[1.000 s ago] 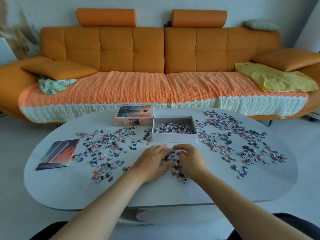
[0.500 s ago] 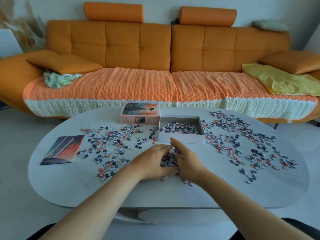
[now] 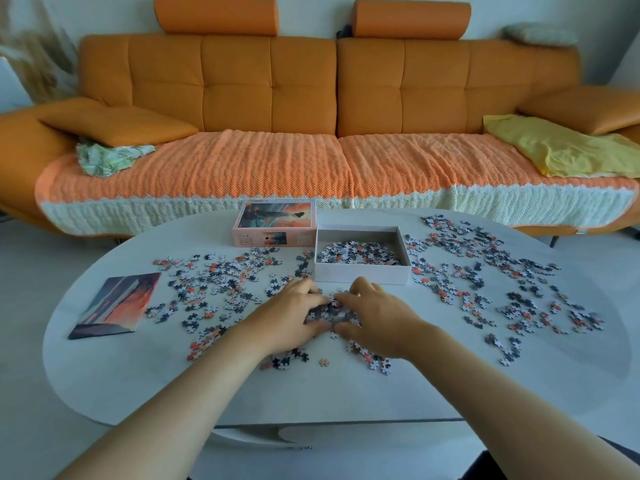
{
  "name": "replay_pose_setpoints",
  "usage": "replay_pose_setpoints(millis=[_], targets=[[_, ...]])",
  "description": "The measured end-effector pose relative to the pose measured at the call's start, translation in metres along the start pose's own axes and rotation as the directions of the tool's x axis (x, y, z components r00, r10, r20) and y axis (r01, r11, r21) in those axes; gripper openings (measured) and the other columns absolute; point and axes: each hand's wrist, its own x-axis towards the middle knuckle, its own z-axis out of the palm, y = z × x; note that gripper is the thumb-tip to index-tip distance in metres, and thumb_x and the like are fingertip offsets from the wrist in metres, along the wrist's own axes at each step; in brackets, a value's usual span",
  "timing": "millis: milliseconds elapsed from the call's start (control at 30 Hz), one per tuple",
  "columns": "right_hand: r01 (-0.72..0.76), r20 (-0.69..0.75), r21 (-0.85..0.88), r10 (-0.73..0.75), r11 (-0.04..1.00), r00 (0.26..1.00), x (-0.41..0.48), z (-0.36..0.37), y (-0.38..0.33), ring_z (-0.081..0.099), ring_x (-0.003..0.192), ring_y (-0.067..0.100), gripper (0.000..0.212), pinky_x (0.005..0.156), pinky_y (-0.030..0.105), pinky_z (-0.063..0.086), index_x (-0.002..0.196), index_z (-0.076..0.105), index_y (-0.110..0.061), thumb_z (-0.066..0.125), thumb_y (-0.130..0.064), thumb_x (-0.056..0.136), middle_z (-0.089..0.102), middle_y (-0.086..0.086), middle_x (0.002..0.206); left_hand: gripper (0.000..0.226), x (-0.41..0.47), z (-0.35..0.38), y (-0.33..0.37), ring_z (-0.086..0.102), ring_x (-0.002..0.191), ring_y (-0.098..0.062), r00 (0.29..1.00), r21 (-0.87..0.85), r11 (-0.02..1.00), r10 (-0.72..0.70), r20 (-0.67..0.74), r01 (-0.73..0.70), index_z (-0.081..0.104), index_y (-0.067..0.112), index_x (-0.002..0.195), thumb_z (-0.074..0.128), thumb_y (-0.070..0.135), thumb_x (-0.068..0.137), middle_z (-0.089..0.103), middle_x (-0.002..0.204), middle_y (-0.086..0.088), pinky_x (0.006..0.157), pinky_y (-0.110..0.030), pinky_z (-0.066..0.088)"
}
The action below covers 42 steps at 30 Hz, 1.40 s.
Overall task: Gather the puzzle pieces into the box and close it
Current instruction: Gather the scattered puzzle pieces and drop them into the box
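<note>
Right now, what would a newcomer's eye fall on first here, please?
The orange sofa fills the background. On the pale table before it, puzzle pieces lie scattered either side of an open white box, while the left hand and right hand cup a small heap in front.

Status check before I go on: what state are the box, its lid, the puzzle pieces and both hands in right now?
Box: open, partly filled with pieces.
Box lid: off, picture side up, beside the box.
Loose puzzle pieces: scattered on the table, both sides of the box.
Pile of pieces: gathered between the hands, on the table.
Left hand: fingers curled round the pile.
Right hand: fingers curled round the pile.
</note>
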Motion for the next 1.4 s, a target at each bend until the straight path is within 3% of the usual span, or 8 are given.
replay_pose_setpoints(millis=[167, 433, 533, 800, 933, 1167, 1300, 1400], targets=[[-0.078, 0.036, 0.189, 0.073, 0.979, 0.997, 0.010, -0.009, 0.003, 0.056, 0.099, 0.022, 0.028, 0.086, 0.032, 0.047, 0.121, 0.063, -0.027, 0.059, -0.030, 0.093, 0.050, -0.001, 0.112, 0.036, 0.008, 0.000, 0.000, 0.050, 0.108, -0.007, 0.999, -0.099, 0.995, -0.019, -0.043, 0.015, 0.067, 0.023, 0.121, 0.069, 0.035, 0.088, 0.055, 0.113, 0.009, 0.097, -0.027, 0.042], [-0.143, 0.084, 0.270, 0.125, 0.952, 0.989, 0.023, -0.024, 0.007, 0.056, 0.069, 0.011, 0.017, 0.054, 0.016, 0.042, 0.097, 0.075, -0.029, 0.072, -0.021, 0.082, 0.057, -0.010, 0.080, 0.013, 0.020, -0.011, 0.007, 0.059, 0.083, -0.007, 0.988, -0.212, 0.966, -0.151, 0.008, 0.150, 0.073, 0.026, 0.093, 0.077, 0.023, 0.082, 0.060, 0.093, 0.012, 0.069, -0.018, 0.045], [-0.142, 0.088, 0.307, 0.120, 0.941, 0.989, 0.029, -0.032, 0.009, 0.062, 0.065, 0.012, 0.011, 0.054, 0.020, 0.050, 0.086, 0.075, -0.028, 0.075, -0.018, 0.081, 0.062, -0.010, 0.076, 0.009, 0.027, -0.018, 0.011, 0.062, 0.077, -0.006, 0.983, -0.282, 0.943, -0.183, 0.009, 0.178, 0.074, 0.027, 0.085, 0.077, 0.020, 0.081, 0.066, 0.085, 0.011, 0.065, -0.021, 0.048], [-0.090, -0.233, 0.534, 0.249, 0.841, 0.940, 0.051, -0.064, 0.032, 0.069, 0.059, 0.020, 0.014, 0.062, 0.033, 0.060, 0.076, 0.070, -0.021, 0.073, -0.009, 0.082, 0.069, 0.001, 0.065, 0.010, 0.072, -0.041, 0.020, 0.055, 0.057, 0.003, 0.916, -0.487, 0.873, -0.226, -0.330, 0.040, 0.072, 0.022, 0.084, 0.077, 0.014, 0.082, 0.064, 0.075, 0.010, 0.054, -0.012, 0.038], [-0.058, -0.411, 0.399, 0.235, 0.915, 0.881, 0.070, -0.056, 0.042, 0.061, 0.072, 0.021, 0.011, 0.065, 0.029, 0.049, 0.086, 0.073, -0.019, 0.070, -0.009, 0.083, 0.063, 0.002, 0.082, 0.009, 0.094, -0.035, 0.020, 0.057, 0.070, -0.002, 0.849, -0.360, 0.933, -0.215, -0.482, 0.032, 0.074, 0.017, 0.088, 0.075, 0.010, 0.082, 0.066, 0.084, 0.005, 0.058, -0.006, 0.037], [-0.152, -0.220, 0.179, 0.190, 0.972, 0.957, 0.074, -0.040, 0.052, 0.060, 0.092, 0.024, 0.035, 0.076, 0.036, 0.052, 0.129, 0.058, -0.035, 0.058, -0.037, 0.094, 0.059, 0.004, 0.114, 0.022, 0.105, -0.016, 0.007, 0.059, 0.094, -0.021, 0.944, -0.027, 1.000, -0.010, -0.329, 0.001, 0.073, 0.011, 0.107, 0.057, 0.022, 0.097, 0.065, 0.100, -0.006, 0.082, -0.036, 0.048], [-0.028, -0.369, 0.260, 0.126, 0.965, 0.921, 0.070, -0.044, 0.051, 0.060, 0.083, 0.026, 0.022, 0.072, 0.038, 0.051, 0.108, 0.071, -0.021, 0.052, -0.020, 0.096, 0.059, 0.003, 0.099, 0.026, 0.097, -0.021, 0.010, 0.055, 0.101, -0.020, 0.938, 0.011, 0.999, 0.042, -0.345, -0.041, 0.070, 0.012, 0.115, 0.051, 0.022, 0.099, 0.062, 0.106, -0.004, 0.086, -0.035, 0.046], [0.132, -0.400, 0.269, -0.014, 0.954, 0.917, 0.057, -0.050, 0.040, 0.059, 0.071, 0.019, 0.023, 0.069, 0.037, 0.052, 0.099, 0.076, -0.019, 0.056, -0.010, 0.092, 0.065, -0.001, 0.083, 0.019, 0.082, -0.024, 0.012, 0.052, 0.091, -0.015, 0.911, 0.048, 0.996, 0.089, -0.402, -0.076, 0.068, 0.016, 0.108, 0.052, 0.019, 0.097, 0.056, 0.096, 0.004, 0.075, -0.029, 0.044]])
